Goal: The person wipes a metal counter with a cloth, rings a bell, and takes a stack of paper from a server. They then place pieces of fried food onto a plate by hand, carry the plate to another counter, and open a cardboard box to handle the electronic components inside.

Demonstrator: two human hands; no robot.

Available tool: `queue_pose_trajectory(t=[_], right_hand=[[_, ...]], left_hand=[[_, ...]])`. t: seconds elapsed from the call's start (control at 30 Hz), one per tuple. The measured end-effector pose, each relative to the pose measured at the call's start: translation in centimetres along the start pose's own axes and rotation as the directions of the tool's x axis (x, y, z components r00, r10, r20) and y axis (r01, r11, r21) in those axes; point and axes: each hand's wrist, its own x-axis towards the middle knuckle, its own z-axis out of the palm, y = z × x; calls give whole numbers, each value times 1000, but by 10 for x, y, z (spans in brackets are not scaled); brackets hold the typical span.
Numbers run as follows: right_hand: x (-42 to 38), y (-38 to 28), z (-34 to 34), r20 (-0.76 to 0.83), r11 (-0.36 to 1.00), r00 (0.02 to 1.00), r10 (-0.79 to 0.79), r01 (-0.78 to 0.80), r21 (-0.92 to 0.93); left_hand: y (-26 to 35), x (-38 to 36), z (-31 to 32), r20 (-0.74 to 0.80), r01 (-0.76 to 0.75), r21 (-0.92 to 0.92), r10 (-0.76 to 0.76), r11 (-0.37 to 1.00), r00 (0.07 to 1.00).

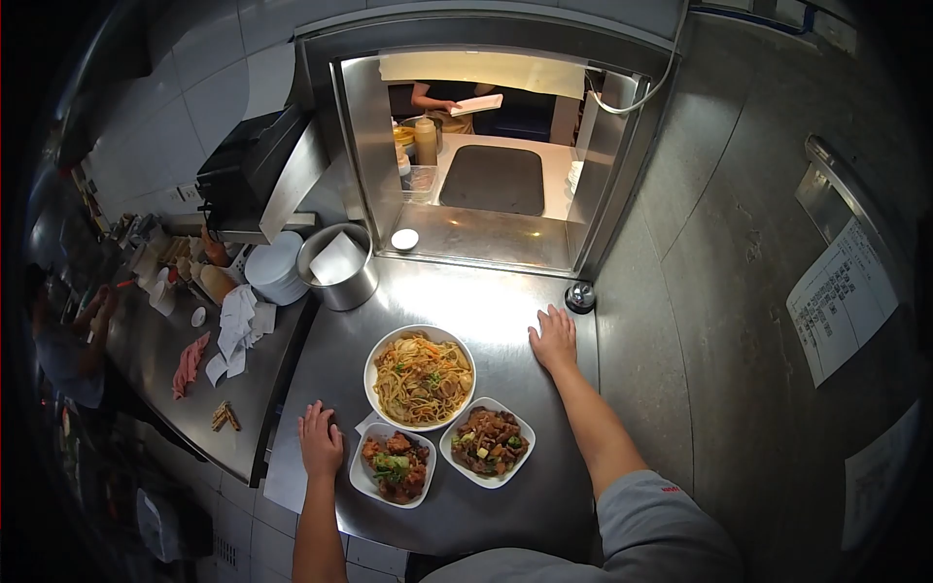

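Note:
My left hand point(321, 442) lies on the left edge of the steel counter point(389, 530), its fingers stretched out and holding nothing. My right hand point(554, 340) rests flat on the counter's right side, just below a small silver service bell point(580, 297). Between my arms stand three white dishes. A round bowl of noodles point(423, 379) with vegetables is farthest from me. In front of it, a square bowl of browned pieces with greens point(394, 468) sits nearer my left hand. To its right is another square bowl of dark stir-fry point(486, 442).
Beyond the counter, a pass-through window point(486, 233) shows a dark tray point(493, 180) and a person holding a pale, flat item point(476, 104). A steel pot point(338, 267), stacked plates point(276, 267) and a printer point(255, 170) stand left. Another person point(73, 340) works at far left.

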Motion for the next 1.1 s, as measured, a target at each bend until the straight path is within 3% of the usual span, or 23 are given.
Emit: queue_pose_trajectory(t=[0.4,0.77,1.1], right_hand=[[12,-8,-7,-81,999,997,13,-17,-48],[36,-21,-18,-4,989,995,100,-100,-112],[35,-24,-12,34,980,996,77,-70,-186]], left_hand=[[0,0,0,-2,-3,6,3,1000,1000],[1,3,-2,-2,-3,0,3,1000,1000],[0,1,0,0,5,3,-5,1000,1000]])
